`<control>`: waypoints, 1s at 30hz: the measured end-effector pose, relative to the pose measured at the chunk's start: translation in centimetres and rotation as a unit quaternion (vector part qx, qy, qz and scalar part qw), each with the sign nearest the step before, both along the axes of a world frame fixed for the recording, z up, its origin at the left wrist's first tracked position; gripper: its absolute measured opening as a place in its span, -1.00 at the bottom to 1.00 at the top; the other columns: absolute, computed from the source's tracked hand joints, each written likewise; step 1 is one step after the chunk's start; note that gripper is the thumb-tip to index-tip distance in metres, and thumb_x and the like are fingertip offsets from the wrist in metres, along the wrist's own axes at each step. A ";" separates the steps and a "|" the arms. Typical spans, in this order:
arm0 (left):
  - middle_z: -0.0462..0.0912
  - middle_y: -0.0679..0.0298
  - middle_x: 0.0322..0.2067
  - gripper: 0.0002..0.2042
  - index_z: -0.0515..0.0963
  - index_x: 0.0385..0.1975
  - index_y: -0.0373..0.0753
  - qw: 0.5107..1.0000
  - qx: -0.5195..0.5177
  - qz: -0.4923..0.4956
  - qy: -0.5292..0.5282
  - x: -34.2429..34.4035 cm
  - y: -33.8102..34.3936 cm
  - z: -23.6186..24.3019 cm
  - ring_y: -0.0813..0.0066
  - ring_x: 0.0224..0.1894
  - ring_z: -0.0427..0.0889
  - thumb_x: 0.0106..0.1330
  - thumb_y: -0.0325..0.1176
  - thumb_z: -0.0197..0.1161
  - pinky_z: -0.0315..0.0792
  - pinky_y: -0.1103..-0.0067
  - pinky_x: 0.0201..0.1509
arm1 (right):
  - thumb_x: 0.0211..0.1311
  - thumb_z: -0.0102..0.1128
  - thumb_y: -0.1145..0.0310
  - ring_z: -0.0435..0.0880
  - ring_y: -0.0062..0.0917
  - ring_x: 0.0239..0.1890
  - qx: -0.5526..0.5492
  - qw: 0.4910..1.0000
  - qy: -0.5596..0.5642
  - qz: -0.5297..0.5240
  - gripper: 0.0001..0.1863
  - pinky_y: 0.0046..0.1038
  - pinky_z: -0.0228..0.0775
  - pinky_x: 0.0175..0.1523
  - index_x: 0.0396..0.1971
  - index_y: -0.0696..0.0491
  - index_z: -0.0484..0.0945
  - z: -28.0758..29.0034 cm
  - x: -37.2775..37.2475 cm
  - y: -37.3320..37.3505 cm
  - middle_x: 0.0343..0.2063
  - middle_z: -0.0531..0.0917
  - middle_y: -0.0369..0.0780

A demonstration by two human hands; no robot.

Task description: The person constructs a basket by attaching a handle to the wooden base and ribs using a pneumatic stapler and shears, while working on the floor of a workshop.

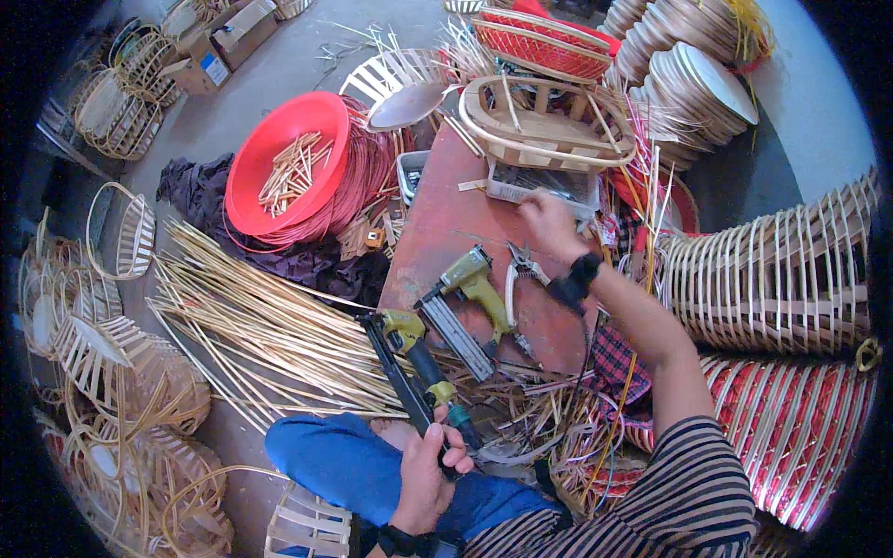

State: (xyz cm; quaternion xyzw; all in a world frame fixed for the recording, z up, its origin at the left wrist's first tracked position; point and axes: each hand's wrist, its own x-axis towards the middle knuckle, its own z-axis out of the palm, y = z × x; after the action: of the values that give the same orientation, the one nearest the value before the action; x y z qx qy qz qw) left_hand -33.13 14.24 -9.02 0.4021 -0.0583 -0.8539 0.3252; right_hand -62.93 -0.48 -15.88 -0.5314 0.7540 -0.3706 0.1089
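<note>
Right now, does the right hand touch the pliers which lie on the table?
Apart: the head view shows a strip of red tabletop between the right hand and the pliers.

At ten o'clock, a red plastic bowl point(244, 191) holds short sticks point(294, 173). Cardboard boxes point(246, 33) stand on the floor point(288, 65) between ten and eleven. Pale round discs point(712, 88) are stacked at two o'clock; nested slatted baskets point(767, 274) lie sideways at three, red-striped baskets point(791, 428) at four. Long thin rods point(270, 325) spread between eight and nine.
</note>
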 end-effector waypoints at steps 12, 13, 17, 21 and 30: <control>0.28 0.27 -0.57 -0.65 0.02 -0.03 -0.24 0.995 0.032 -0.057 -0.069 -1.1 1.3 0.4 0.61 -0.62 0.22 0.19 -0.42 -0.14 0.24 0.64 -0.56 | -0.20 0.11 0.28 0.44 -0.30 -0.22 0.274 0.945 0.141 -0.110 -0.69 -0.38 0.26 -0.12 -0.38 0.10 0.47 -1.6 -8.6 -2.9 -0.33 0.48 -0.06; 0.28 0.27 -0.57 -0.65 0.02 -0.03 -0.24 0.997 0.032 -0.048 -0.058 -1.1 1.3 0.5 0.61 -0.62 0.22 0.19 -0.42 -0.14 0.24 0.64 -0.56 | -0.21 0.12 0.27 0.43 -0.30 -0.20 0.287 0.939 0.152 -0.113 -0.66 -0.37 0.26 -0.11 -0.36 0.12 0.47 -1.4 -8.6 -3.2 -0.31 0.47 -0.05; 0.27 0.28 -0.57 -0.64 0.02 -0.02 -0.24 0.997 0.032 -0.047 -0.054 -1.4 1.5 0.5 0.61 -0.62 0.21 0.19 -0.41 -0.13 0.24 0.66 -0.56 | -0.25 0.12 0.30 0.42 -0.30 -0.17 0.354 0.911 0.183 -0.105 -0.61 -0.40 0.25 -0.07 -0.34 0.19 0.44 -1.5 -9.6 -4.2 -0.25 0.45 -0.04; 0.26 0.28 -0.58 -0.64 0.02 -0.03 -0.23 0.996 0.033 -0.056 -0.058 -1.5 1.7 0.2 0.61 -0.62 0.21 0.19 -0.39 -0.12 0.24 0.66 -0.57 | -0.24 0.02 0.37 0.40 -0.32 -0.12 0.407 0.890 0.179 -0.096 -0.66 -0.41 0.25 -0.05 -0.36 0.19 0.46 -2.6 -10.8 -4.4 -0.22 0.44 -0.04; 0.26 0.28 -0.58 -0.65 0.02 -0.04 -0.22 0.996 0.018 -0.065 -0.057 -1.5 1.9 -0.8 0.61 -0.62 0.21 0.19 -0.38 -0.12 0.25 0.65 -0.57 | -0.12 -0.12 0.42 0.42 -0.23 -0.18 0.310 0.924 0.159 -0.159 -0.70 -0.31 0.28 -0.13 -0.29 0.15 0.40 -0.1 -8.0 -2.5 -0.31 0.46 0.01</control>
State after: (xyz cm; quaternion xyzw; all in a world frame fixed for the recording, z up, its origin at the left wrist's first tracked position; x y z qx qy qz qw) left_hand -34.59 16.11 -9.82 0.4513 -0.0874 -0.8500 0.2574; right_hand -70.88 -3.00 -16.00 -0.3962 0.9132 -0.0413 0.0863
